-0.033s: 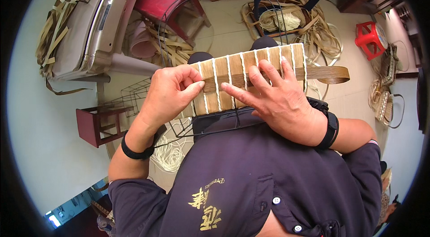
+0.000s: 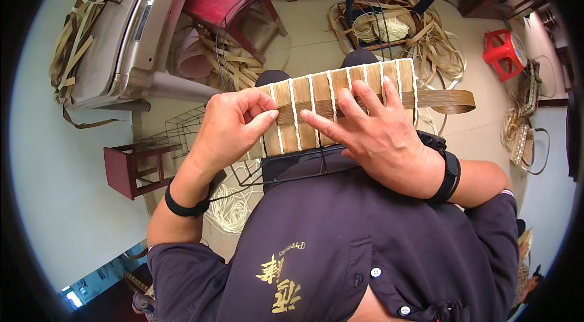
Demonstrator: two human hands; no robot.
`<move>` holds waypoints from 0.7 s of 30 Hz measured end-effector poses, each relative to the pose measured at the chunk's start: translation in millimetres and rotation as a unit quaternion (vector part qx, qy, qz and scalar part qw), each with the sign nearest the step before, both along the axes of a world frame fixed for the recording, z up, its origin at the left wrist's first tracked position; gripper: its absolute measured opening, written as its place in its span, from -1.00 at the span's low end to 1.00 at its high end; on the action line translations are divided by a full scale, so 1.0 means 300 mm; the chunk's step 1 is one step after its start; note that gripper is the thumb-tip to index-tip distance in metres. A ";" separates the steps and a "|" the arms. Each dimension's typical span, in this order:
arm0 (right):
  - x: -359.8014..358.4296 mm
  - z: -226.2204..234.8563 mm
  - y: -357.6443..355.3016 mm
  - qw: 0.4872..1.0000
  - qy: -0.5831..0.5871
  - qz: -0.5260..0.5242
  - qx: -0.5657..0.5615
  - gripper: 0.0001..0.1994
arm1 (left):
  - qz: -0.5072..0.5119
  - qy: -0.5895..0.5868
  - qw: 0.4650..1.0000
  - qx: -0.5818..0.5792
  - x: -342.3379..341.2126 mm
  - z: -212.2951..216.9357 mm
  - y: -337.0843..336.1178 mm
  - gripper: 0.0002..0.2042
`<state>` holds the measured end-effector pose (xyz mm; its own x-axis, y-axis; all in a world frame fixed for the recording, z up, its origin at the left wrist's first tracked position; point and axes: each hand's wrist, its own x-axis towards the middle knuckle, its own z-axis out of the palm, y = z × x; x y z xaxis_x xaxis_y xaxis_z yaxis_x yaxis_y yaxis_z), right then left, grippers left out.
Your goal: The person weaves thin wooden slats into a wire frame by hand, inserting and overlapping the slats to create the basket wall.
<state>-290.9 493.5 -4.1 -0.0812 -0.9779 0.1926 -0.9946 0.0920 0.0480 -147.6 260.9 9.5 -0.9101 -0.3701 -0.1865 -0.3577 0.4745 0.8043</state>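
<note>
Woven panel (image 2: pixel 340 109) of pale slats on a wire frame (image 2: pixel 267 36) sits across my lap. My right hand (image 2: pixel 377 133) lies spread flat on it; my left hand (image 2: pixel 234 124) pinches the dark strip (image 2: pixel 444 100) closed at its end. Judgement: keep the strip flat, pressing down while threading.

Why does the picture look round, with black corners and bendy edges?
Head view: a fisheye lens bends straight lines near the rim, like the grey metal bench, and leaves black corners; the left hand, right hand and woven tan strip panel look sharp under soft, even light.
</note>
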 end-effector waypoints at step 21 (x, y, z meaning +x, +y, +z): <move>0.015 0.045 -0.098 0.994 -0.020 0.074 0.077 -0.22 | 0.006 -0.049 0.996 0.073 0.062 -0.031 0.014 -0.91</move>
<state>-286.3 464.1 9.4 0.0609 -0.9974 0.0398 -0.9981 -0.0605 0.0100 -129.0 265.0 0.3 -0.8804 -0.3431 -0.3275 -0.4434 0.3499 0.8252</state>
